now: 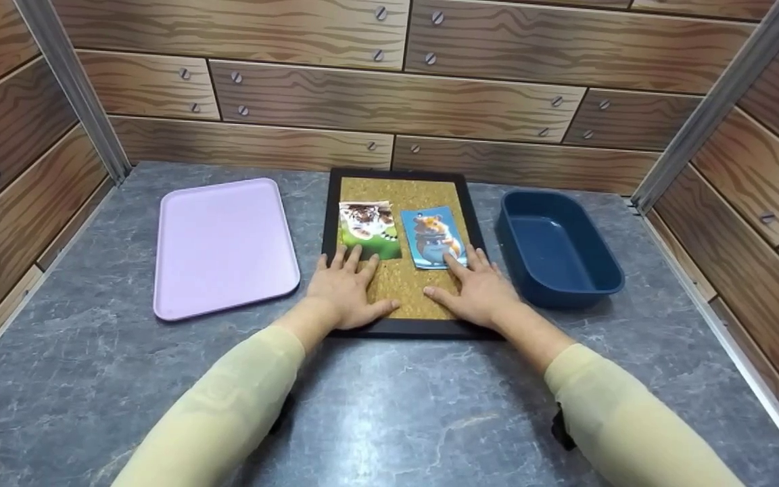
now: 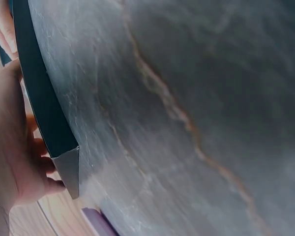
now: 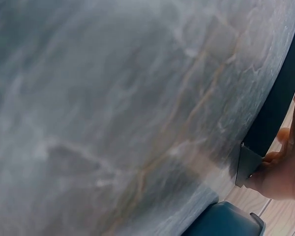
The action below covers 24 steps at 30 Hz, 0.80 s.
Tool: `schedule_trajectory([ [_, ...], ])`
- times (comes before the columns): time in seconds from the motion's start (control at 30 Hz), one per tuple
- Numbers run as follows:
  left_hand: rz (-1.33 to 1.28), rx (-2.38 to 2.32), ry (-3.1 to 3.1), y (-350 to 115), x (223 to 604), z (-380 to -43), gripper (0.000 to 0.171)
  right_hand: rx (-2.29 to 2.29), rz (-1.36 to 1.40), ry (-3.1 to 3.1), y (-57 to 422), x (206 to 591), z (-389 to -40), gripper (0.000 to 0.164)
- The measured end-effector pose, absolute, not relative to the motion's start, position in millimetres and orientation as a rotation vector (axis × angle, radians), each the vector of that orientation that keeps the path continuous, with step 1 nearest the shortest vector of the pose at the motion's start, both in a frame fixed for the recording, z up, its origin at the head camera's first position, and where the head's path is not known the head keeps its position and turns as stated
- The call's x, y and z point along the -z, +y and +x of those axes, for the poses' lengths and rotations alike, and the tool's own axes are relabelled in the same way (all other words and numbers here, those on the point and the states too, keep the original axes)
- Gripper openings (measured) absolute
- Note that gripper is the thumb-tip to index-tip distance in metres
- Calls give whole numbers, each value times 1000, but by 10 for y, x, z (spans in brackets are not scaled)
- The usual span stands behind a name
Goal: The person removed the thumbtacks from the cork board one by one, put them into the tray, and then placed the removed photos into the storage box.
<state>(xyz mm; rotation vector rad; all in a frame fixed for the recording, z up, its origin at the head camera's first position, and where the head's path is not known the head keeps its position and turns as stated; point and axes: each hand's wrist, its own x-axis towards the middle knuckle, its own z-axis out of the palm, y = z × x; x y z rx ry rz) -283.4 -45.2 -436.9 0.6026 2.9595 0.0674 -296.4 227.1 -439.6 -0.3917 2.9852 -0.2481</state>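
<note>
A cork board [image 1: 408, 291] in a black frame lies on the table between both hands. Two picture cards rest on it: a tiger card [image 1: 370, 230] at left and a blue card with a cartoon animal [image 1: 434, 237] at right. My left hand [image 1: 345, 291] lies flat with spread fingers across the board's left front corner, fingertips at the tiger card's lower edge. Across the right front part of the board lies my right hand [image 1: 481, 291], index fingertip on the blue card's lower corner. The left wrist view shows the left hand [image 2: 14, 147] over the frame's edge.
To the left a lilac tray [image 1: 227, 247] lies flat on the grey marbled table [image 1: 389, 406]. A deep blue plastic bin [image 1: 558, 250] stands close to the board's right side. Wood-patterned walls [image 1: 308, 95] enclose the back and both sides.
</note>
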Motion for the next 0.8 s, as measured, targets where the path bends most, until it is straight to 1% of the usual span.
schedule_trajectory([
  [0.8, 601, 13, 2959, -431, 4402, -2852, 102, 220, -374, 2975, 2265, 4378, -2964, 100],
])
